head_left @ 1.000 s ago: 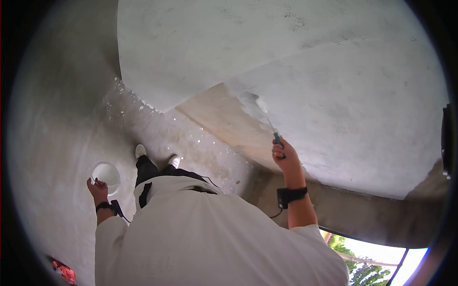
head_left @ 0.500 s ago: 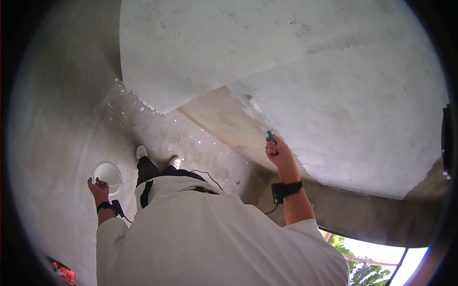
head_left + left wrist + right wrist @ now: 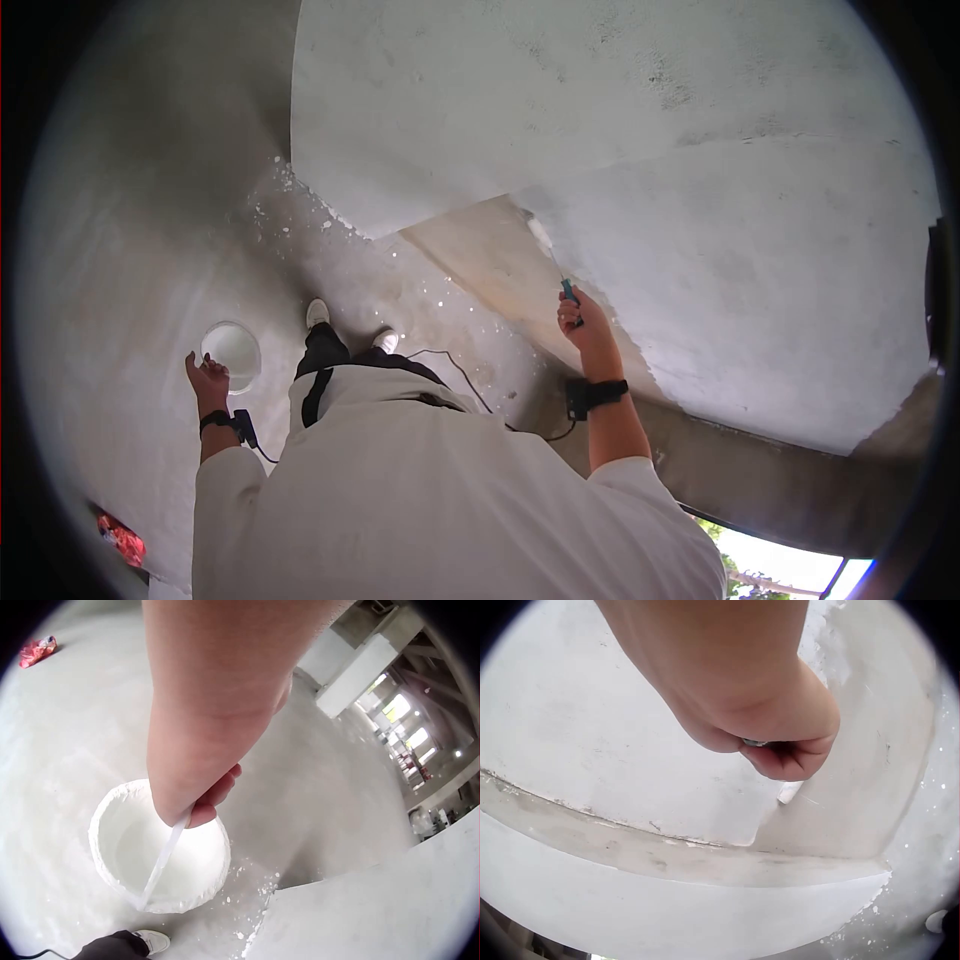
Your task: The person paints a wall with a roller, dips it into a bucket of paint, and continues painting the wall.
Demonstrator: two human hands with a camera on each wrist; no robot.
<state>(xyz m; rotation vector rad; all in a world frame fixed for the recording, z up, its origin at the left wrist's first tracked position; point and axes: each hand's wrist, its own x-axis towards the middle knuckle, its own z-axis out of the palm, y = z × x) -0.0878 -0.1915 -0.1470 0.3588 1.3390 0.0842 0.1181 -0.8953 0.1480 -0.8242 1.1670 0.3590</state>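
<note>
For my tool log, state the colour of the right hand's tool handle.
Teal handle, clearest in the head view.

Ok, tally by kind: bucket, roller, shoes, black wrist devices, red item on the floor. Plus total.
Bucket: 1
Roller: 1
Shoes: 2
Black wrist devices: 2
Red item: 1
Total: 7

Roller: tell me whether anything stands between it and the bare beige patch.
Nothing visible does. The roller, gripped in the right hand, has its white head at the edge of the beige patch.
</note>
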